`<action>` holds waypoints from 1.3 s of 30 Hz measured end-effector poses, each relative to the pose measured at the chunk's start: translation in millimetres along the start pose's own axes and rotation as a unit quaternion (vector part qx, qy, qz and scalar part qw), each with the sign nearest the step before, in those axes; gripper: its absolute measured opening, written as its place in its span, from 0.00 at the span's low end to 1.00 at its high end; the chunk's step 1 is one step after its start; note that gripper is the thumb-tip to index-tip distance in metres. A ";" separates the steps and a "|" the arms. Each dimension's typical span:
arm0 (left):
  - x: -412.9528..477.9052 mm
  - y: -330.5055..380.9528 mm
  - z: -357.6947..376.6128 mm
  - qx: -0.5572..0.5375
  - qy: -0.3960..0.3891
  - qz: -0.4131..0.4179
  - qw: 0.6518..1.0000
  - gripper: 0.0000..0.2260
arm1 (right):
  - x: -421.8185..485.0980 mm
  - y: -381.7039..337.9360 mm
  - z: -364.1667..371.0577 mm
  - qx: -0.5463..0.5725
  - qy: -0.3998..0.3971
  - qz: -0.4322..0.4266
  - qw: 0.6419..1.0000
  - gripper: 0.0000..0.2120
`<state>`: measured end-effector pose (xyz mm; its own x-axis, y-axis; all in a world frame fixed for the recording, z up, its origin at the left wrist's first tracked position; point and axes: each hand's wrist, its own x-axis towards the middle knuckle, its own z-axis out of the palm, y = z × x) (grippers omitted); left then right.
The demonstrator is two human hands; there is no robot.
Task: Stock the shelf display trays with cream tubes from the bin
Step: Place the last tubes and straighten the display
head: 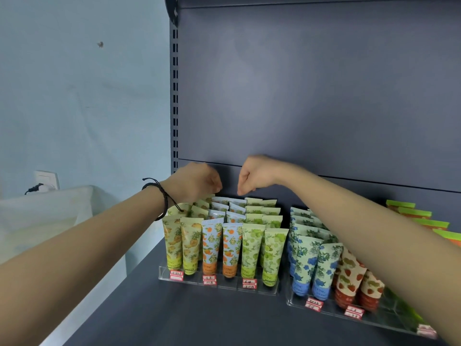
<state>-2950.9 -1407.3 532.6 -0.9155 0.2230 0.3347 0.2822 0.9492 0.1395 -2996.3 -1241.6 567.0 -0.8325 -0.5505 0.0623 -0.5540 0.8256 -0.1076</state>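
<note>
Left hand (197,182) curls down onto the left tray's (224,285) back row, grip hidden, right hand (254,176) hangs fisted and empty beside it, and 1 clumsy knuckle could domino those upright cream tubes (230,245) forward.

We are holding our left hand (197,181) and right hand (254,174), fingers curled downward, just above the back rows of cream tubes (249,245) standing in the clear tray (229,287) near the left edge of the shelf (174,318).
</note>
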 end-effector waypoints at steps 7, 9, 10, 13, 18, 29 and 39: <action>10.6 1.9 10.6 -0.045 -0.015 0.030 0.998 0.07 | -2.9 14.1 -4.6 -0.072 -0.053 0.021 0.996 0.09; 12.9 8.3 13.8 -0.060 -0.021 0.047 0.997 0.06 | -4.9 17.9 -3.2 -0.085 -0.072 0.033 0.993 0.10; 15.3 12.1 15.6 -0.062 -0.020 0.053 0.996 0.06 | -6.0 19.3 -2.3 -0.092 -0.074 0.036 0.992 0.11; 26.7 25.6 20.4 -0.082 -0.027 0.061 0.994 0.07 | -9.5 21.5 -2.3 -0.107 -0.087 0.041 0.990 0.13; 42.9 45.6 28.5 -0.078 -0.035 0.056 0.995 0.09 | -10.5 25.0 -0.2 -0.146 -0.083 0.044 0.985 0.09; 44.6 48.4 31.9 -0.060 -0.043 0.054 0.996 0.08 | -6.9 24.7 -1.0 -0.177 -0.101 0.047 0.978 0.10; 21.8 32.5 -2.4 -0.086 -0.049 0.071 0.993 0.06 | -20.8 24.5 -13.9 -0.127 -0.028 0.021 0.991 0.09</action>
<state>-2961.0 -1372.2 546.7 -0.8844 0.3796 0.2717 0.4467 0.8571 0.2565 -2992.7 -1208.2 576.9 -0.8573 -0.5148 0.0081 -0.5084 0.8489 0.1447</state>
